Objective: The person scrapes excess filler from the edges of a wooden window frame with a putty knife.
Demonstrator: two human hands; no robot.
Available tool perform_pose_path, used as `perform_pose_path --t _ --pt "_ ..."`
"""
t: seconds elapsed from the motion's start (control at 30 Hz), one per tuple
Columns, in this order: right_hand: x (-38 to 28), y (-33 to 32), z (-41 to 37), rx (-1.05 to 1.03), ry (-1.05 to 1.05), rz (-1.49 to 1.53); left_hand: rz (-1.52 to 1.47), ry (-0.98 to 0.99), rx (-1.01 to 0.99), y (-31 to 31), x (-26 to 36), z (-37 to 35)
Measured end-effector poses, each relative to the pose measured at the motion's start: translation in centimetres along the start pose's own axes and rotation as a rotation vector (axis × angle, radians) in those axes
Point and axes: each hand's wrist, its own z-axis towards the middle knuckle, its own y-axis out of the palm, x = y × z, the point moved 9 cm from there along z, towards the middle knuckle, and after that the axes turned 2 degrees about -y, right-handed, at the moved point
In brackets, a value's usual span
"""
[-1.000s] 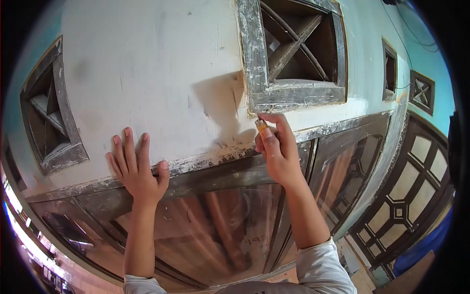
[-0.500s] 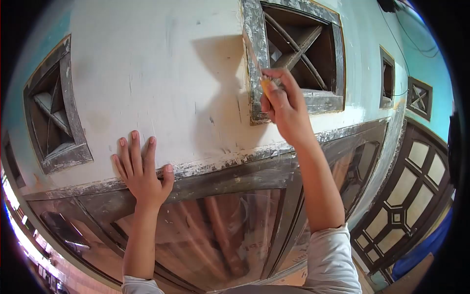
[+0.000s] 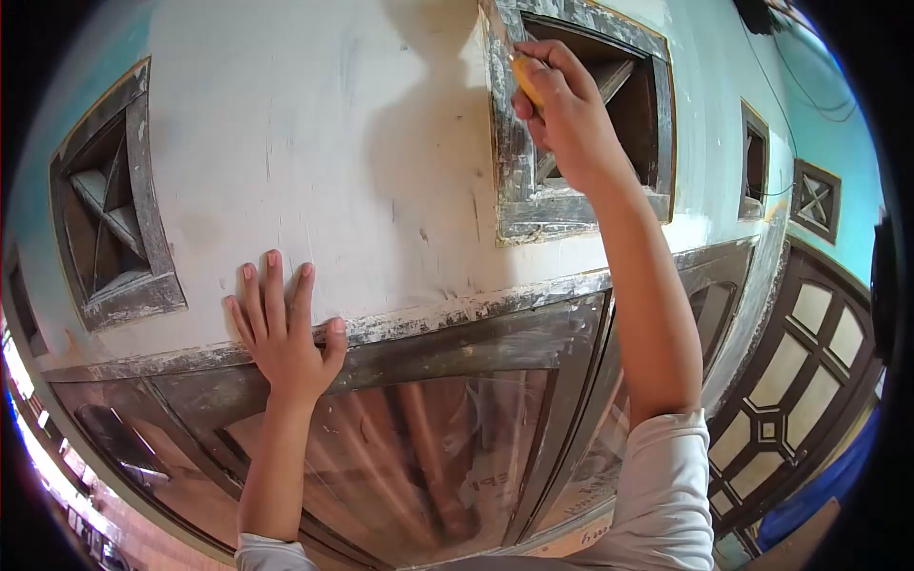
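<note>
My right hand (image 3: 576, 124) is closed around the yellow handle of a scraper (image 3: 526, 82). Its thin blade points up along the left side of a worn, paint-flecked window frame (image 3: 515, 171), high on the wall. My left hand (image 3: 290, 338) lies with fingers spread against the pale wall (image 3: 286, 171). Its palm rests over the flaking ledge (image 3: 457, 312) below. My right hand and forearm hide part of the crossed bars inside the frame.
A similar crossed-bar vent (image 3: 114, 205) is set in the wall at left, and smaller ones are at right. Below the ledge are dark wooden panels with glass (image 3: 428, 447). A dark panelled door (image 3: 790, 381) stands at right, with cables (image 3: 809, 86) hanging above.
My right hand has moved up along the left side of the frame with the scraper. My left hand stays pressed on the wall; the view has shifted slightly.
</note>
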Motion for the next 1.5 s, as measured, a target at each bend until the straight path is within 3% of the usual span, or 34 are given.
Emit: perform_pose_path --t 0.63,0.77,1.13,1.5 --pt "-0.4 -0.4 3.6 0.075 -0.077 0.04 -0.012 0.008 0.009 -0.2 0.0 0.1" --pt "0.0 -0.2 0.4 0.043 -0.045 -0.043 -0.026 0.001 0.0 0.0 -0.2 -0.1" --pt "7.3 -0.8 -15.2 0.032 0.341 0.089 -0.029 -0.013 0.009 -0.2 -0.1 0.0" --pt "10.2 0.4 -21.5 0.058 0.369 0.221 -0.053 -0.004 0.036 -0.4 -0.2 -0.2"
